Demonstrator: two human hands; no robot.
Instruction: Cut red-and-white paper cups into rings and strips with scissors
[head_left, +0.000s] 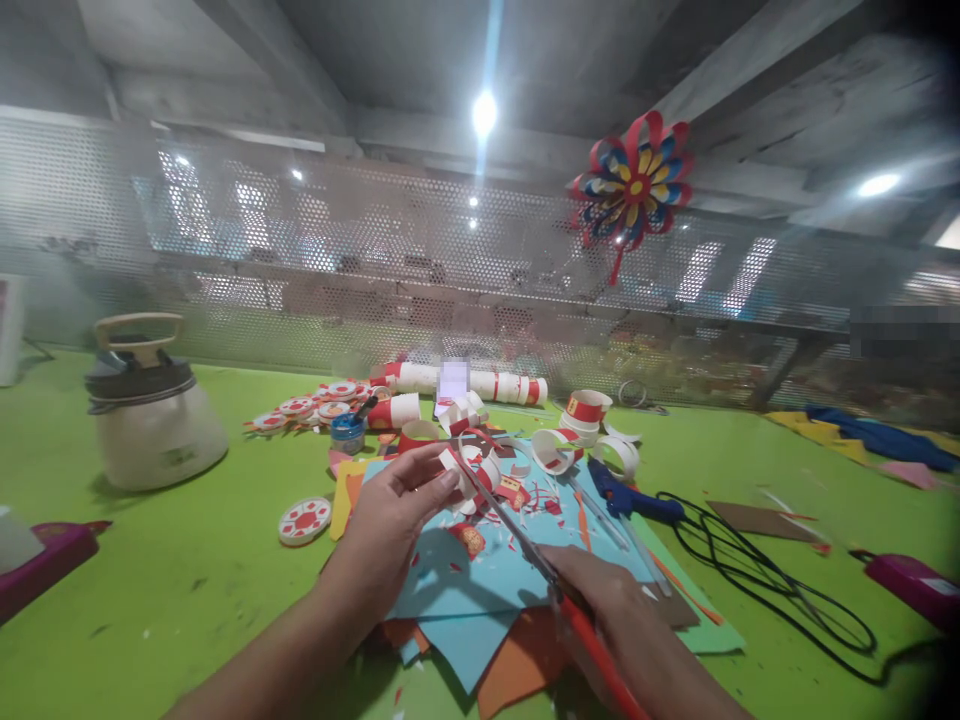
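Apparently mid-cut, the left hand (390,515) pinches a red-and-white paper strip (448,460), the right hand (611,595) grips red-handled metal scissors (534,552); further snipping calls for steadiness.

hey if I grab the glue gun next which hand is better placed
Probably your right hand: the glue gun lies on that side, nearer to it, though the scissors it holds would need setting down first. Your left hand is farther off and pinches a paper piece.

Green table (187,580), white jug (157,430), patterned disc (305,521), brown card (754,519)
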